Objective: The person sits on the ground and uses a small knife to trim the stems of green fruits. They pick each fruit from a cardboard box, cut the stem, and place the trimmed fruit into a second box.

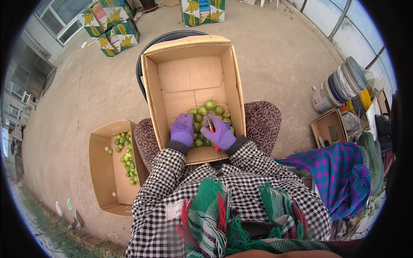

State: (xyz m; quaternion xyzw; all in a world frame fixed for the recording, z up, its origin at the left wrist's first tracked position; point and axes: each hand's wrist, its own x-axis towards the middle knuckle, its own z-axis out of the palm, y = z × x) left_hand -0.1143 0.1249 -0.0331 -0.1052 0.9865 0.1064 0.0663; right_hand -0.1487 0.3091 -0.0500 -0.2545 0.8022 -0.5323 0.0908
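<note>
An open cardboard box [193,75] rests across my lap, with green citrus fruits [199,142] gathered at its near end. My right hand [220,132], in a purple glove, grips small red-handled snips [211,126]; their blades point away from me over the fruits. At the left side of the pile is my left hand [182,129], gloved the same way. Its fingers curl down among the fruits, and whether it grasps one is hidden. A second cardboard box [104,167] stands on the floor to my left, with more green fruits [127,158] along its right side.
Behind the lap box shows the black rim of a round container [139,69]. Banana cartons [111,30] are stacked at the far left, with another carton [202,13] straight ahead. To the right are stacked buckets [338,84], a small cardboard box [329,127] and a plaid cloth [335,175].
</note>
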